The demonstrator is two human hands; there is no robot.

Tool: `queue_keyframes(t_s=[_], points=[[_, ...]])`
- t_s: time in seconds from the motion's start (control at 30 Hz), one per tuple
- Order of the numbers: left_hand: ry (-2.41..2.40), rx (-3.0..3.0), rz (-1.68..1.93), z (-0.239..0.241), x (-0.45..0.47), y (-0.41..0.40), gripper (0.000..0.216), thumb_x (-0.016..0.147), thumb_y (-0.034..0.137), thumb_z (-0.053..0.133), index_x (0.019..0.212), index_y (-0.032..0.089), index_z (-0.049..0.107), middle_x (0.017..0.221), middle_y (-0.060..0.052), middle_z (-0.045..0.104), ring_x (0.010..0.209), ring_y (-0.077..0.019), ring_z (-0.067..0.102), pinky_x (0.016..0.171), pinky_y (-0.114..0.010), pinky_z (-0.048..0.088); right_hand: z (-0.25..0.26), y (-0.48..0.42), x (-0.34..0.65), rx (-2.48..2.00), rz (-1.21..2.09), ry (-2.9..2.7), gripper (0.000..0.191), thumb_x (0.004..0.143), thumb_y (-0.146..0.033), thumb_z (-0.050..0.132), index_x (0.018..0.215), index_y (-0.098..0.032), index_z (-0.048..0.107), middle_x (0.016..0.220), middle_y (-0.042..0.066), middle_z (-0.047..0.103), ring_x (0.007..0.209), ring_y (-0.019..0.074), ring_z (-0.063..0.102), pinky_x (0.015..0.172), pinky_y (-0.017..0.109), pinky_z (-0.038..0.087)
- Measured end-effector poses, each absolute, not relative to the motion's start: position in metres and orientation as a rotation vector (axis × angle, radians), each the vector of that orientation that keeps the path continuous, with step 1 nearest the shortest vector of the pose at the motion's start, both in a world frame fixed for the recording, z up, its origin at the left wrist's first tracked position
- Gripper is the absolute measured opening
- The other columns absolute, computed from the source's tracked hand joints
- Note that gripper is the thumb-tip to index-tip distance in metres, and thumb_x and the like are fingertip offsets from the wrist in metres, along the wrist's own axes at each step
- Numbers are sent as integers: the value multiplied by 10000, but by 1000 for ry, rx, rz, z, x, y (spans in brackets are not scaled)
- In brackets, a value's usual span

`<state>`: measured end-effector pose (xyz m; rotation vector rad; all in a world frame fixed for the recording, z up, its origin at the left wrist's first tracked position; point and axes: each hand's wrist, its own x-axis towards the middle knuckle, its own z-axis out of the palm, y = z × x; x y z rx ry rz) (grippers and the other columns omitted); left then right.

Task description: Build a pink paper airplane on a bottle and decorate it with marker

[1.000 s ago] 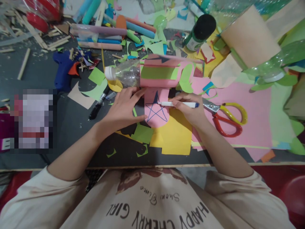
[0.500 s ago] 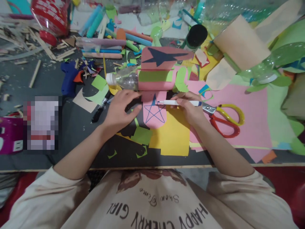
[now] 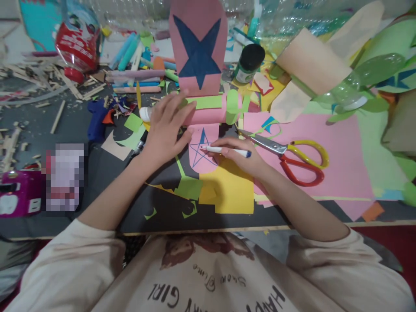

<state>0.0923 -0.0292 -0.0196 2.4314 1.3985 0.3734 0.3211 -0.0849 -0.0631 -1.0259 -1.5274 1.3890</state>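
Observation:
A plastic bottle wrapped in pink and green paper (image 3: pixel 208 115) lies on its side, its white cap (image 3: pixel 144 114) pointing left. Over the bottle's left part rests my left hand (image 3: pixel 170 125), fingers spread. Pinched in my right hand (image 3: pixel 240 151) is a white marker (image 3: pixel 232 151) with a dark blue end. Its tip is at a blue-outlined star on the lower pink paper flap (image 3: pixel 203 164); the star's top point is filled in blue. Behind the bottle stands a taller pink flap bearing a solid dark blue star (image 3: pixel 199 50).
Scissors (image 3: pixel 286 151) with yellow and red handles lie on pink paper to the right. A black-lidded jar (image 3: pixel 249 63) stands behind. At left are a blue glue gun (image 3: pixel 96 121), a red-labelled bottle (image 3: pixel 78 47) and wood sticks. Yellow paper (image 3: pixel 235 195) lies in front.
My left hand has moved up onto the bottle. The rear flap now stands more upright, showing its whole star. My right hand and marker have shifted left and slightly down on the outlined star.

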Motion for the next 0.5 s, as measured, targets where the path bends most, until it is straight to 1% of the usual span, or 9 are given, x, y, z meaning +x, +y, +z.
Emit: queue_keyframes(t_s=[0.17, 0.27, 0.33, 0.43, 0.5], points=[[1384, 2454, 326, -28, 92, -23, 646, 930, 547, 429, 1542, 365, 332, 1614, -42, 382, 1534, -363, 211, 1220, -623, 187, -64, -84, 323, -1008, 1407, -1509, 344, 885, -544, 665, 961, -223, 761, 892, 47, 786, 730, 157, 724, 727, 312, 593], [1417, 2447, 277, -34, 94, -25, 748, 918, 590, 450, 1581, 300, 261, 1643, -26, 317, 1537, -343, 168, 1246, -601, 111, -61, -84, 323, -992, 1469, -1432, 305, 873, -513, 695, 940, -225, 770, 888, 44, 796, 760, 167, 750, 724, 301, 604], [1426, 2448, 292, -40, 94, -25, 765, 929, 597, 433, 1590, 264, 238, 1651, -23, 291, 1537, -333, 160, 1249, -602, 88, -59, -85, 323, -982, 1505, -1391, 264, 863, -483, 717, 920, -233, 781, 871, 35, 800, 768, 168, 766, 717, 287, 612], [1384, 2493, 467, -54, 93, -21, 692, 929, 609, 401, 1557, 329, 323, 1631, -24, 364, 1535, -353, 204, 1234, -624, 142, -56, -85, 322, -979, 1520, -1337, 223, 845, -450, 741, 889, -238, 793, 820, 22, 799, 715, 159, 764, 665, 265, 612], [1324, 2533, 593, -62, 91, -17, 687, 911, 611, 419, 1547, 362, 348, 1624, -12, 387, 1527, -369, 244, 1224, -630, 189, -56, -82, 321, -977, 1480, -1296, 211, 829, -434, 750, 864, -230, 793, 758, 21, 788, 662, 159, 749, 603, 260, 597]])
